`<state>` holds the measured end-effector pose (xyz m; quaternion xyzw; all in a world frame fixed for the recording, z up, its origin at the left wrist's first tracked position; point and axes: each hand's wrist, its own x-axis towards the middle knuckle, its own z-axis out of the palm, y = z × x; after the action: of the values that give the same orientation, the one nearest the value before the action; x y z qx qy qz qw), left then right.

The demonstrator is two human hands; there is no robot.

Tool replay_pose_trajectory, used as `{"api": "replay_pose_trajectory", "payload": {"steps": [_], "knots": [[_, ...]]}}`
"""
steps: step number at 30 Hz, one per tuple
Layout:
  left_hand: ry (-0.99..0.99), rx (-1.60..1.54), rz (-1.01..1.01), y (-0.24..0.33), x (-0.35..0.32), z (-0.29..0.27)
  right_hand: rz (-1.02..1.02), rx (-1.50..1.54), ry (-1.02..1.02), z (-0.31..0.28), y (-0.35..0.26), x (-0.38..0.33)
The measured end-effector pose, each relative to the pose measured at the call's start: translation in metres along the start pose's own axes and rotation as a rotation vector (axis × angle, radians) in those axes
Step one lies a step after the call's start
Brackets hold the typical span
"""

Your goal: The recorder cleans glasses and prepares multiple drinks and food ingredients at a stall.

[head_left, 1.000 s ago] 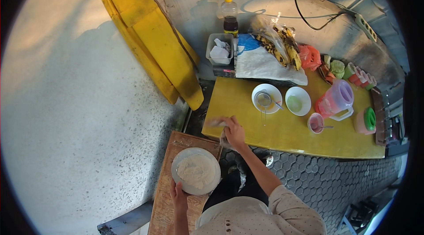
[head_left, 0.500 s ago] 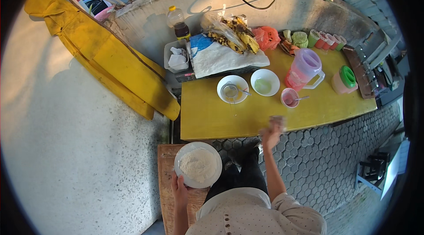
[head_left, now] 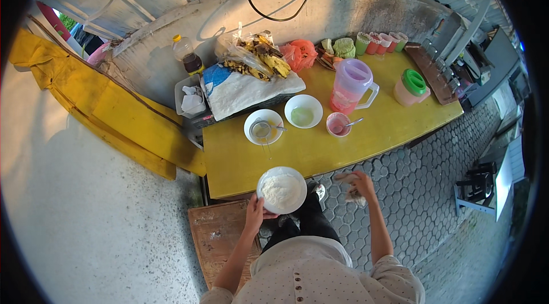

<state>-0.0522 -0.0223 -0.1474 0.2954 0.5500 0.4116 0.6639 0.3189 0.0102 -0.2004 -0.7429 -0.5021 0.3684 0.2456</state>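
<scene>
Left hand: the left hand [head_left: 255, 216] grips the near rim of the flour bowl [head_left: 281, 190], fingers curled under it.
Right hand: the right hand [head_left: 359, 184] is closed around a small crumpled pale packet [head_left: 350, 191], held out over the paving, clear of the table.
Flour bowl: round, white, smooth-walled, filled with a heaped white powder; it sits at the near edge of the table [head_left: 320, 149], partly overhanging it, above the person's lap.
Table: flat, glossy yellow top, long rectangle.
Sieve bowl: a white bowl [head_left: 263, 126] with a small metal mesh strainer resting in it.
Green bowl: a white bowl [head_left: 303, 111] holding pale green liquid, just right of the sieve bowl.
Cup: a small pink cup [head_left: 338, 124] with a spoon handle sticking out.
Jug: a translucent pink plastic jug [head_left: 350, 85] with a purple lid and a handle.
Jar: a squat pale jar [head_left: 409, 87] with a green screw lid.
Sack: a white woven sack [head_left: 240, 93] with a blue patch, bananas [head_left: 257, 58] in clear plastic lying on top.
Bottle: a clear bottle [head_left: 187, 56] of dark liquid with a yellow cap, behind the table's left end.
Board: a worn brown wooden board [head_left: 216, 236] below the left arm.
Ground: grey hexagonal pavers [head_left: 423, 189] on the right.
</scene>
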Motion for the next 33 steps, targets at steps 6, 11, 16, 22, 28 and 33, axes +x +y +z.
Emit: {"api": "replay_pose_trajectory", "payload": {"steps": [6, 11, 16, 22, 28, 33], "knots": [[-0.161, -0.01, -0.029, -0.045, 0.093, 0.051, 0.119, 0.326, 0.538, -0.041, 0.04, 0.024], [-0.165, -0.023, -0.049, -0.062, 0.14, 0.062, 0.009, 0.066, 0.658, -0.037, 0.022, 0.048], [-0.184, -0.139, -0.155, -0.059, 0.15, 0.069, -0.067, -0.055, 0.583, -0.032, 0.011, 0.068], [-0.162, -0.122, -0.085, -0.06, 0.149, 0.075, -0.154, -0.147, 0.088, 0.042, -0.009, 0.025], [-0.095, -0.102, -0.049, -0.053, 0.132, 0.069, -0.167, 0.005, 0.0, 0.041, -0.03, -0.004], [-0.086, -0.132, -0.028, -0.053, 0.132, 0.069, -0.202, -0.149, 0.113, 0.026, -0.048, 0.014]]}}
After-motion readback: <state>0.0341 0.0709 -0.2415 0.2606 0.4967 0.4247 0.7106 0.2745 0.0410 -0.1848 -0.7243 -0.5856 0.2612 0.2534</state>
